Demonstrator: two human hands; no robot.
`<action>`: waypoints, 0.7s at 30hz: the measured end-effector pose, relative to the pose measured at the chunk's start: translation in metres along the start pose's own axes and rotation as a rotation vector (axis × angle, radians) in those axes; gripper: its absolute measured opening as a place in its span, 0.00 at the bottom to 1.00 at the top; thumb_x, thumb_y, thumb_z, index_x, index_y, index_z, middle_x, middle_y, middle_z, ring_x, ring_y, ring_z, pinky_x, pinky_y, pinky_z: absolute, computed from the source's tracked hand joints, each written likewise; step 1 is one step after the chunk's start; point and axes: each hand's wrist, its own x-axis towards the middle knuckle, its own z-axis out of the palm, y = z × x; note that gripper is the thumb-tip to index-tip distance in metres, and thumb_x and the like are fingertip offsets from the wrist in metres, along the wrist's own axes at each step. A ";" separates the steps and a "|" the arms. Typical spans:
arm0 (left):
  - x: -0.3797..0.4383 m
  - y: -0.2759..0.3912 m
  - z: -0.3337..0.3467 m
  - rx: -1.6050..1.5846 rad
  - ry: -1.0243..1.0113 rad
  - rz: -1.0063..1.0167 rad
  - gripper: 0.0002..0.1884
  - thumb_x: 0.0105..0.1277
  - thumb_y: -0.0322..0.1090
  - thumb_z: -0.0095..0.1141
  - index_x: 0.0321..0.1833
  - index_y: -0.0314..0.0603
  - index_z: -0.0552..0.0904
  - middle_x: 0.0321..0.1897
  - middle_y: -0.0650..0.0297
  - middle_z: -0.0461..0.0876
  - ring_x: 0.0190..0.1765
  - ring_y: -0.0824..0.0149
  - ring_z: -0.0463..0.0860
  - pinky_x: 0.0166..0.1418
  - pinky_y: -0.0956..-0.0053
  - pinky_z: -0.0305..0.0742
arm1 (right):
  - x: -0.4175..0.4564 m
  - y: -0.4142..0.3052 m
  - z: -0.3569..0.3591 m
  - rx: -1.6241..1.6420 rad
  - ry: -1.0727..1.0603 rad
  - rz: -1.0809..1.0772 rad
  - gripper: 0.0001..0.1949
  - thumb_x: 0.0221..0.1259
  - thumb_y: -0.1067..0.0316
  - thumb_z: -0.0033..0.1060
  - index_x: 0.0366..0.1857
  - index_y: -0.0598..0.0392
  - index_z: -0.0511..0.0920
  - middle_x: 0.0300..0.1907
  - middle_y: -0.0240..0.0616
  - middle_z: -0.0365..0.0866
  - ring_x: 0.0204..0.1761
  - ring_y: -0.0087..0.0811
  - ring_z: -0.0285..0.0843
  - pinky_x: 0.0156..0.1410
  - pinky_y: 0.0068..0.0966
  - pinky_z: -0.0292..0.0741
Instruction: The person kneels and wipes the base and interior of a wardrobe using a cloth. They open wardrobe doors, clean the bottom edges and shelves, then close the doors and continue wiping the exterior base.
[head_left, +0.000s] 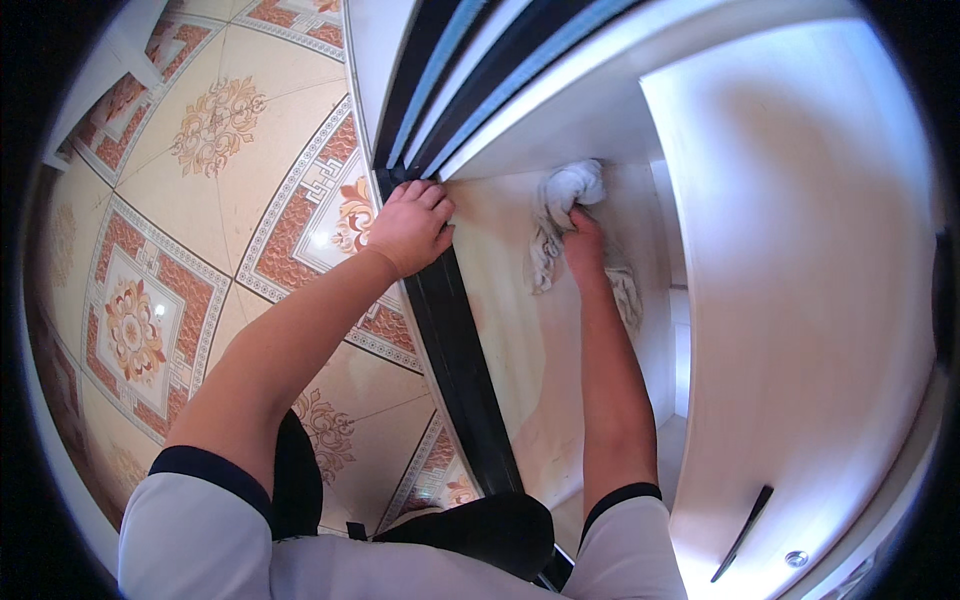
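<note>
My right hand (586, 238) is shut on a crumpled white cloth (574, 186), pressed to the pale bottom board (495, 330) inside a cabinet. Part of the cloth trails below my fingers, and another fold shows to the right of my wrist. My left hand (412, 225) rests palm down on the black bottom track (457, 360) along the cabinet's front edge. Its fingers lie near the foot of the black-framed sliding door (480, 82), with the thumb apart from them. Nothing is seen held in it.
On the right stands a large pale panel (795, 300) with a black bar handle (742, 534) and a round metal lock (796, 559). Patterned floor tiles (217, 142) spread out on the left. My dark-clothed knee (480, 532) is by the track.
</note>
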 end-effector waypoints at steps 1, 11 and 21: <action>-0.005 -0.003 -0.002 0.020 0.010 -0.001 0.13 0.56 0.39 0.56 0.42 0.42 0.79 0.47 0.59 0.77 0.56 0.57 0.72 0.63 0.62 0.65 | -0.001 -0.015 0.008 -0.010 -0.043 -0.016 0.28 0.43 0.85 0.40 0.54 0.59 0.76 0.52 0.45 0.80 0.57 0.34 0.75 0.64 0.23 0.65; -0.013 0.046 -0.004 0.163 0.060 0.184 0.18 0.57 0.38 0.57 0.53 0.57 0.79 0.49 0.59 0.76 0.55 0.57 0.72 0.61 0.58 0.65 | -0.013 0.001 0.018 -0.187 0.050 -0.023 0.28 0.46 0.86 0.38 0.54 0.56 0.76 0.55 0.48 0.78 0.60 0.39 0.73 0.65 0.26 0.66; -0.039 0.128 0.020 0.017 -0.160 0.704 0.07 0.47 0.34 0.55 0.30 0.51 0.82 0.34 0.64 0.74 0.45 0.63 0.74 0.54 0.63 0.66 | -0.034 -0.007 0.021 -0.074 0.035 -0.097 0.29 0.45 0.88 0.37 0.56 0.58 0.75 0.56 0.49 0.76 0.61 0.40 0.71 0.67 0.26 0.64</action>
